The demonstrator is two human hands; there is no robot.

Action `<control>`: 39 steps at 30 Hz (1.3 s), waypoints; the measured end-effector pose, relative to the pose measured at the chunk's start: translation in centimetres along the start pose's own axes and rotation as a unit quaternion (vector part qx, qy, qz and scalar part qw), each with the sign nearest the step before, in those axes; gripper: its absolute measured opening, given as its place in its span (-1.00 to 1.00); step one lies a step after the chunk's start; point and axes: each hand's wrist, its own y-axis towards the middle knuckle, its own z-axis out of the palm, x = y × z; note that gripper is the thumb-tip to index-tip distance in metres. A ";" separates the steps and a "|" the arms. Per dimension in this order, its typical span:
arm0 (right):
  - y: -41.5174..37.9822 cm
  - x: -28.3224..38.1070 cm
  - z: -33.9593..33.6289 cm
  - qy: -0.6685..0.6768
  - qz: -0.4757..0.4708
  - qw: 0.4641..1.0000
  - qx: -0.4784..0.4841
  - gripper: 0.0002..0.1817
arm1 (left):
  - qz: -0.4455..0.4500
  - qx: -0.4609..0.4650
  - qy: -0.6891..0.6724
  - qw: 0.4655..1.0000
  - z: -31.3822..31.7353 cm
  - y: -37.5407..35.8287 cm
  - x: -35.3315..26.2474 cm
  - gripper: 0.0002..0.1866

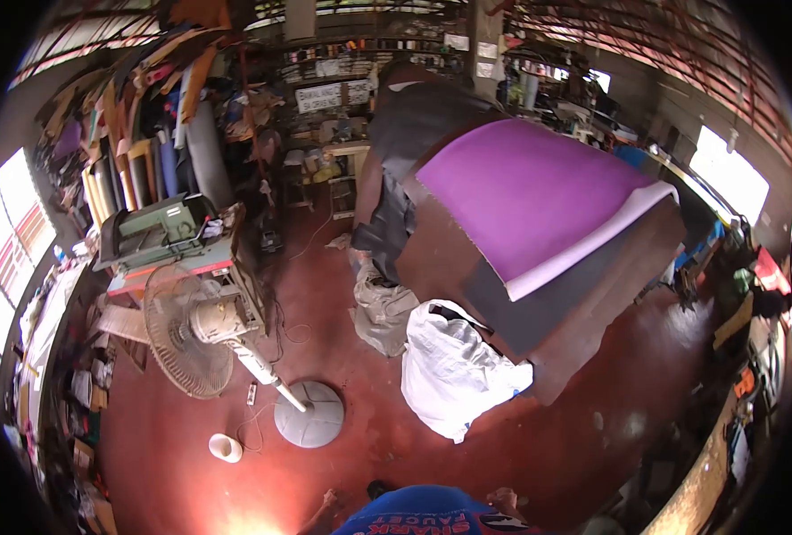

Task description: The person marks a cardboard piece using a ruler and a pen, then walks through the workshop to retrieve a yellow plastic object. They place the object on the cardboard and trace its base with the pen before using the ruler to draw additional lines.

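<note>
At the bottom edge, my left hand [327,501] shows beside the blue shirt [423,513] I wear. On the shirt's other side is my right hand [505,499]. Both are small and dim, their fingers hard to make out, and I see nothing held in either. The white sack [458,370] on the floor lies ahead of them, against the draped table. A purple sheet [539,192] that looks like leather is spread there over dark brown sheets [623,276], its near edge curled to a pale underside.
A pedestal fan [186,330] stands left on a round base [309,415], near a white cup-like container [226,448]. Behind it a green machine [169,227] sits on a bench. Rolls of material [204,152] lean at the back left. A cable crosses the red floor [360,446].
</note>
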 end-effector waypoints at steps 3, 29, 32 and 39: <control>-1.8 4.4 -0.2 -0.113 0.004 0.986 -0.124 -0.52 | 0.057 0.022 -0.134 0.989 -0.8 2.8 0.0 -0.81; 1.5 -18.1 -20.8 -0.058 0.062 0.983 -0.164 -0.63 | 0.066 0.184 0.289 0.937 31.8 6.0 -27.2 -0.88; -2.4 -13.4 -23.8 0.094 0.195 0.949 -0.230 -0.66 | 0.089 0.196 0.305 0.928 36.1 7.9 -29.9 -0.87; -2.4 -20.9 -21.6 -0.125 0.149 0.967 -0.165 -0.64 | 0.116 0.255 0.577 0.768 47.3 14.5 -39.6 -0.72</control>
